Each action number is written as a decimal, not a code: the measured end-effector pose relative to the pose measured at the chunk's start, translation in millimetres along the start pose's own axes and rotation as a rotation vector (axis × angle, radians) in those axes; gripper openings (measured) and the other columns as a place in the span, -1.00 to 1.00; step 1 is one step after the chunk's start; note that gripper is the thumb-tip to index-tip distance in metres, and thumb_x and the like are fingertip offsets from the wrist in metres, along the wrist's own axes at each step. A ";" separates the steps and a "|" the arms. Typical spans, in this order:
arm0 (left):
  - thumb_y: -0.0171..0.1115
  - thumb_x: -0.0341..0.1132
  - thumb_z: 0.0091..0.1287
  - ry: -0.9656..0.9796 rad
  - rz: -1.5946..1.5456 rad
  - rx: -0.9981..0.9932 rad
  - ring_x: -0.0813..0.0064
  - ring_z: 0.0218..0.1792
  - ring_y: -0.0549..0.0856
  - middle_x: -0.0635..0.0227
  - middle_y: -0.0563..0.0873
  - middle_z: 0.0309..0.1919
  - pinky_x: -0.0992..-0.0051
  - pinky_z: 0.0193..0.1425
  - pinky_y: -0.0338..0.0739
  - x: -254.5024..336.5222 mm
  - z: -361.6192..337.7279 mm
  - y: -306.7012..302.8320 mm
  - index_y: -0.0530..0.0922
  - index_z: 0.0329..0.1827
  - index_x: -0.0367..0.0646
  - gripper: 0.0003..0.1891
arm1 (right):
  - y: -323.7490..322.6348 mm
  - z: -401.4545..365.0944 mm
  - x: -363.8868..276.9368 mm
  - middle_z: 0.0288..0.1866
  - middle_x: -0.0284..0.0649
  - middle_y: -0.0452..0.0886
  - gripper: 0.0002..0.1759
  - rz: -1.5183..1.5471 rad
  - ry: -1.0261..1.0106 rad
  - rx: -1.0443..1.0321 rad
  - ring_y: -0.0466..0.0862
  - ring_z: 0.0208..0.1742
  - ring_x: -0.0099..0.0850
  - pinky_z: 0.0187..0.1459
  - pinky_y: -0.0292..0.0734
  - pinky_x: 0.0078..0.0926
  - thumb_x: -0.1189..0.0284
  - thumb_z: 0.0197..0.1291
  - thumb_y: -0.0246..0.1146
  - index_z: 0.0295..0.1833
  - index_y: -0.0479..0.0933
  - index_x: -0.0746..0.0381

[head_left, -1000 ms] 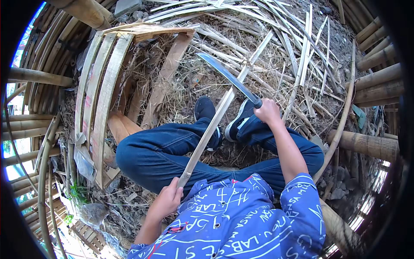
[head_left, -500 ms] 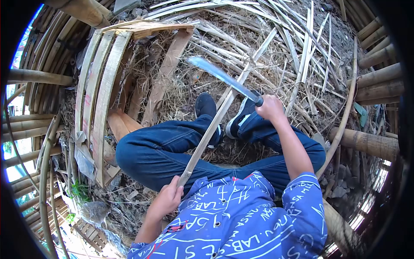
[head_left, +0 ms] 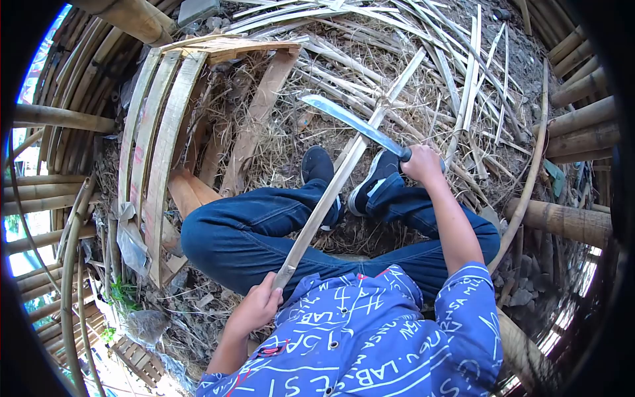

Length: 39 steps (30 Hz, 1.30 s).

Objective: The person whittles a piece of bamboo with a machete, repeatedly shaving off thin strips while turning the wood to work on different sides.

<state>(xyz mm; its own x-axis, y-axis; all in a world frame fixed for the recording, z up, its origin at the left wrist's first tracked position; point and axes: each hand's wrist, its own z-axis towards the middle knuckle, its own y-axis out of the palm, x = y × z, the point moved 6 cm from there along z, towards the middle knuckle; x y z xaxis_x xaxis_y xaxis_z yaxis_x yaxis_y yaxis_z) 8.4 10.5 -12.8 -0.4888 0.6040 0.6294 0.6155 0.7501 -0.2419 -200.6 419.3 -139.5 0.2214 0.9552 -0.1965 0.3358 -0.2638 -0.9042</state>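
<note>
A long machete [head_left: 354, 121] has its dark handle wrapped in my right hand [head_left: 423, 164], in front of my right knee. Its blade points to the upper left and lies across a split bamboo strip [head_left: 322, 208]. The near end of that strip is gripped by my left hand [head_left: 260, 303], close to my waist. From there the strip slants up between my legs, past my shoes, to the litter on the ground. Whether the cutting edge bites into the strip cannot be made out.
A wooden slatted crate [head_left: 169, 119] stands at the left. Many bamboo strips [head_left: 473, 73] and curled shavings [head_left: 278, 132] cover the ground ahead. Bamboo pole walls [head_left: 575, 129] close in on both sides. A crumpled plastic sheet [head_left: 132, 245] hangs by the crate.
The machete has shifted slightly right and down, with my right hand moving along with it. My left hand and the bamboo strip stay nearly in place.
</note>
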 end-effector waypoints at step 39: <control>-0.03 -0.41 0.50 -0.154 -0.417 -0.185 0.64 -0.60 0.52 0.42 0.50 -0.48 0.55 -0.54 0.48 -14.5 1.8 7.1 0.35 0.09 -0.23 -0.82 | -1.9 5.5 33.9 -0.21 0.10 0.71 -0.62 -0.001 0.223 0.212 0.72 -0.12 0.01 0.00 0.63 -0.11 0.32 -0.09 0.28 -0.13 0.67 0.28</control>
<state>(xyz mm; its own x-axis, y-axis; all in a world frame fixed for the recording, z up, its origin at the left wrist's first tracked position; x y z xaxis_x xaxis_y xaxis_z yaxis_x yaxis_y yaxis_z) 18.7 7.6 -24.9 -0.7947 0.3047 0.5251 0.4400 0.8849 0.1525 -198.8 453.0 -146.5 0.4246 0.8961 -0.1291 0.1428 -0.2071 -0.9678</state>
